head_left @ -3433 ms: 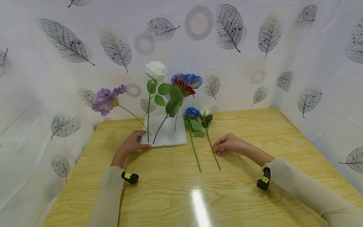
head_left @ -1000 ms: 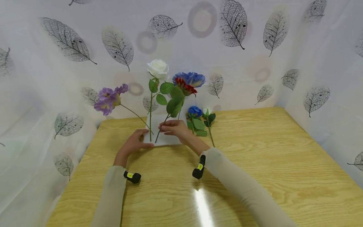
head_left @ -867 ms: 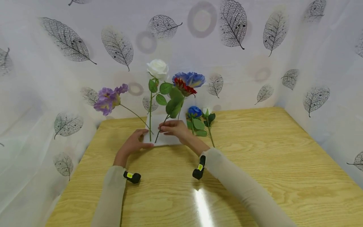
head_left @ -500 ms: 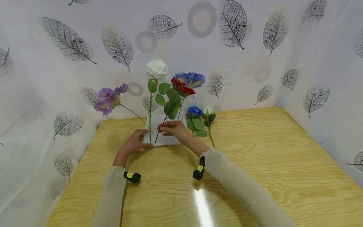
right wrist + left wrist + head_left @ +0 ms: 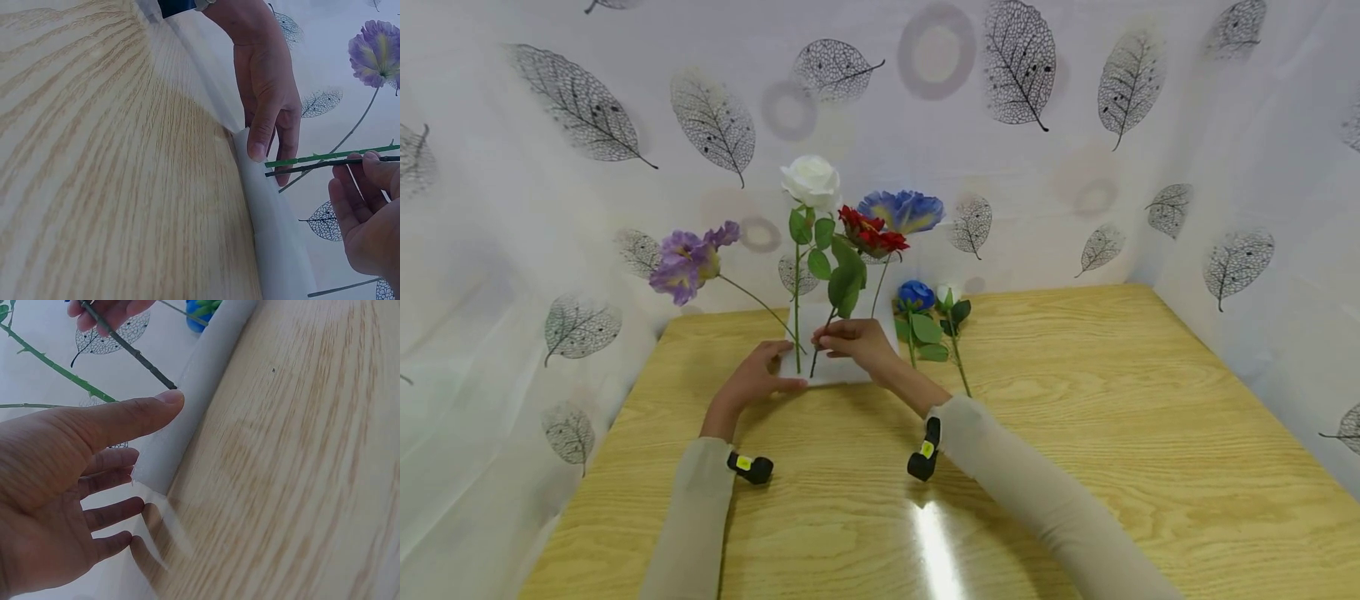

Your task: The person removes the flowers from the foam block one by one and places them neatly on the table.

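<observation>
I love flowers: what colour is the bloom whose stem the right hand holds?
The bloom is red, clearest in the head view.

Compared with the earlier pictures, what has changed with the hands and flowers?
The right hand moved left, from beside the loose white rosebud, and now pinches the red flower by its stem. That flower's head swung left, the upright white rose shifting slightly too. The left hand, at the white pad, and the purple flower stayed put.

White glare streaks the wooden table (image 5: pixel 1075 433) — soft shadows, otherwise even light.
</observation>
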{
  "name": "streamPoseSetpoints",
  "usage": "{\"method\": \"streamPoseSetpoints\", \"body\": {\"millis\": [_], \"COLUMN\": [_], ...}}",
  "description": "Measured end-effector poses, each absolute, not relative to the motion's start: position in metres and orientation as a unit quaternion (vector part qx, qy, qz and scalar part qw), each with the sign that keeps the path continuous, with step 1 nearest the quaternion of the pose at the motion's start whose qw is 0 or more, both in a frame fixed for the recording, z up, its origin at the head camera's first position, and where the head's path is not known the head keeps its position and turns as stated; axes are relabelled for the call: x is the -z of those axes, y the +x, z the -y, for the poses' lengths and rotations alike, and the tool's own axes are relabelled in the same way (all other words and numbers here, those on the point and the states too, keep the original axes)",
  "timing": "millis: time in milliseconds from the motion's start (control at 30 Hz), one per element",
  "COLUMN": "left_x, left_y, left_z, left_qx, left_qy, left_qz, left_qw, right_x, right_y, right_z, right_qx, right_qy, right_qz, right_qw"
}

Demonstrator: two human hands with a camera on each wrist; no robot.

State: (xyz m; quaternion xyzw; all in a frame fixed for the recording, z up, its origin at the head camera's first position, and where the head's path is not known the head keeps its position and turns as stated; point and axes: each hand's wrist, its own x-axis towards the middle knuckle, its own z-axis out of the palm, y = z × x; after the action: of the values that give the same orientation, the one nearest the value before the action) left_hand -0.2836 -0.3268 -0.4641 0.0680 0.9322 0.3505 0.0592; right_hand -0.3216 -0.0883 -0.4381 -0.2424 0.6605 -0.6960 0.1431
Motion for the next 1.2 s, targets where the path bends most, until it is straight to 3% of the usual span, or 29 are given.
{"method": "streamPoseSetpoints", "body": {"millis": [933, 1200], "left_x": [0.465, 0.466], "left_y": [-0.283, -0.284], "left_z": [0.327, 0.328], "left_qx": [-0.356, -0.355], "left_qy": [0.077, 0.082], "left_qz": [-0.930, -0.930], "left_qw": [0.055, 0.047], "right_x": [0.436, 0.425], "right_y": [-0.319, -0.317], "right_z": [0.085, 0.083], "right_qx": [0.710, 0.714], "right_qy": [-0.203, -0.222], "right_qz": [-0.662, -0.656], "right_qw": [0.130, 0.099]}}
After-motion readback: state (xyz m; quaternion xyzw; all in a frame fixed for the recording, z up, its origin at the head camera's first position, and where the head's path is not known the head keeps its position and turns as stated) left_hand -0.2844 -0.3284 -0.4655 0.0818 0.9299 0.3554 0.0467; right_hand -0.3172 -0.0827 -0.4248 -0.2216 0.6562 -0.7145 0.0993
